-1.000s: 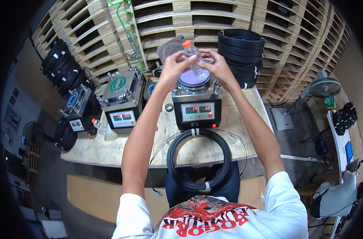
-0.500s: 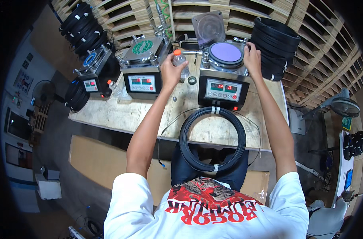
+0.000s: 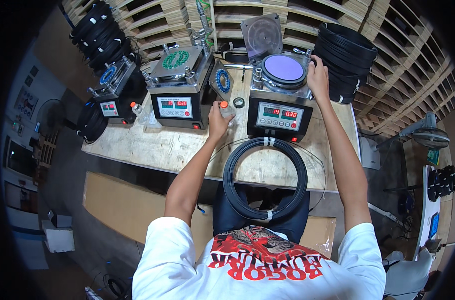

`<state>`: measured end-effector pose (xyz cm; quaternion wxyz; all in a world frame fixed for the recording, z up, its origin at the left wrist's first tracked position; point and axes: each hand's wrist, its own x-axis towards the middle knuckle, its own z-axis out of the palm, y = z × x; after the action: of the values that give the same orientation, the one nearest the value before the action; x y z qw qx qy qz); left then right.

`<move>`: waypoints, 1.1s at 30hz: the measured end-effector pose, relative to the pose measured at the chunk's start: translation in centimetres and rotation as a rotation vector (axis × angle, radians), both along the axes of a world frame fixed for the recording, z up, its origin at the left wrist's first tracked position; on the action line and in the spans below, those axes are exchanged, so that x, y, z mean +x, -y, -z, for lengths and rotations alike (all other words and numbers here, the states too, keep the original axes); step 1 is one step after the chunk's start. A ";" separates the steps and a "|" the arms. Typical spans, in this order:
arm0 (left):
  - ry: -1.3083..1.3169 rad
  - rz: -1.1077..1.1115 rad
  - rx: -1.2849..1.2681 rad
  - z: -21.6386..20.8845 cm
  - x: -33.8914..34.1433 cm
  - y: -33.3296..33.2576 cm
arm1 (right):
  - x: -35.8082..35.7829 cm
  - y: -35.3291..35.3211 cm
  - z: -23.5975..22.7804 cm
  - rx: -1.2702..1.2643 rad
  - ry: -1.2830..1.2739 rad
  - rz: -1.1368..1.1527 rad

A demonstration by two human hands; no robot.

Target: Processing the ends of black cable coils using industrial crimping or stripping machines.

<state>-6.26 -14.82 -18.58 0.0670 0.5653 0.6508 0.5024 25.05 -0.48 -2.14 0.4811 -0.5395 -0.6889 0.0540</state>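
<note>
My left hand (image 3: pixel 217 122) is closed around a small clear bottle (image 3: pixel 224 105) with an orange cap, low over the wooden table between two machines. My right hand (image 3: pixel 318 80) has its fingers curled at the right corner of the polishing machine (image 3: pixel 255 95); what they grip there is hidden. On top of that machine lies a round purple pad (image 3: pixel 283 68), uncovered. Behind it a translucent square lid (image 3: pixel 262 34) stands raised. A black cable coil (image 3: pixel 228 172), bound with white ties, rests across my lap and the table edge.
To the left stand a machine with a green ring of connectors (image 3: pixel 175 59) and a smaller one with a blue ring (image 3: pixel 108 76). A plate with blue parts (image 3: pixel 223 80) leans between machines. Near it lies a dark tape roll (image 3: pixel 239 102). Cable stacks (image 3: pixel 345 60) rise at the right.
My left hand has brought the bottle down and toward me, uncovering the plate with blue parts. My right hand has shifted slightly at the machine's corner. The right machine's display has changed.
</note>
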 end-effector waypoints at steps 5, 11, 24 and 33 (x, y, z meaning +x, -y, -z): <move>-0.059 0.051 -0.064 -0.5 -0.5 -0.2 | 0.1 -0.2 -0.1 0.001 0.003 0.007; 0.099 0.092 -0.168 -4.0 -1.1 -1.9 | -0.1 -0.3 0.2 0.028 -0.030 -0.010; 0.446 0.514 -0.171 -18.4 2.4 -14.7 | -0.3 0.1 0.5 0.033 -0.040 -0.009; 0.192 0.387 0.118 -17.0 2.2 -16.5 | -0.8 1.1 -1.3 -0.054 -0.035 -0.044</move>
<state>-4.01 1.68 -1.60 0.1908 0.6320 0.4904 0.5689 24.26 -1.62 -0.82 0.4768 -0.5363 -0.6903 0.0925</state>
